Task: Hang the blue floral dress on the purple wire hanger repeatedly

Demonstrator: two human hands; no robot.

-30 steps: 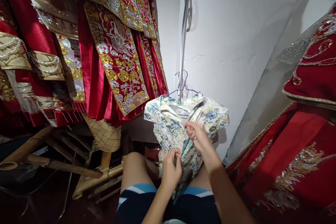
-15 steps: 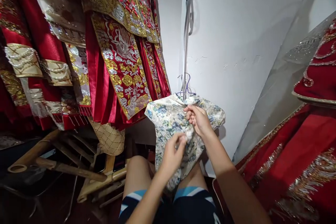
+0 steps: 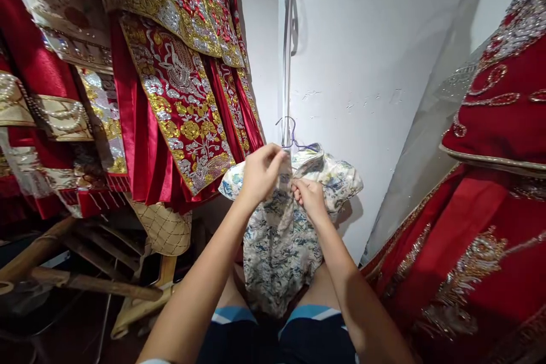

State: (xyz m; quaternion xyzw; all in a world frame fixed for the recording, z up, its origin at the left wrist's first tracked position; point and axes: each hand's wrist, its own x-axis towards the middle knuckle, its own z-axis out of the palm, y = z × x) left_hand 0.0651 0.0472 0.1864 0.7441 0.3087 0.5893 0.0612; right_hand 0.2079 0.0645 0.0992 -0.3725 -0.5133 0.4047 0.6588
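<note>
A short-sleeved floral shirt (image 3: 273, 239), white with blue and green print, hangs in front of me from a purple hanger (image 3: 292, 131). My right hand (image 3: 309, 198) is closed, its fingertips pinching the shirt's front just below the collar. Thumb and fingers of my left hand (image 3: 263, 173) are pressed together at the collar's left side. What those left fingertips hold is too small to make out. The back of that hand covers part of the shirt's left shoulder. The shirt's lower end hangs between my knees.
Red costumes with gold and silver embroidery (image 3: 183, 108) hang at left. Another beaded red garment (image 3: 490, 193) stands close on the right. A metal pole (image 3: 286, 51) runs down the white wall (image 3: 362, 40). Bamboo furniture (image 3: 98, 284) is low at left.
My left hand has risen from the shirt's middle to the collar. My right hand has moved slightly down and stays pinched at the front. A whitish blur by the left fingers no longer shows.
</note>
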